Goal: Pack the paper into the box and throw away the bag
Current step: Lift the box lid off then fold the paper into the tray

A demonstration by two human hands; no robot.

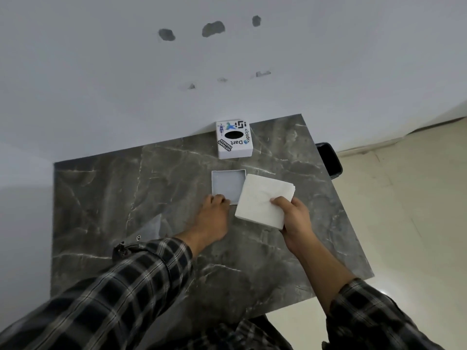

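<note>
A stack of white paper tissues point(262, 198) is held in my right hand point(294, 221), tilted over the right side of a shallow grey box tray point(225, 184) on the dark marble table point(177, 248). My left hand point(213, 217) rests on the table with its fingertips at the tray's near left corner. The white box lid point(234, 139), with stickers and an oval hole, stands behind the tray by the wall. A clear plastic bag point(151, 227) lies flat on the table beside my left forearm.
The table abuts a pale wall point(227, 72) at the back. A black bin point(329, 160) stands on the tiled floor just past the table's right edge.
</note>
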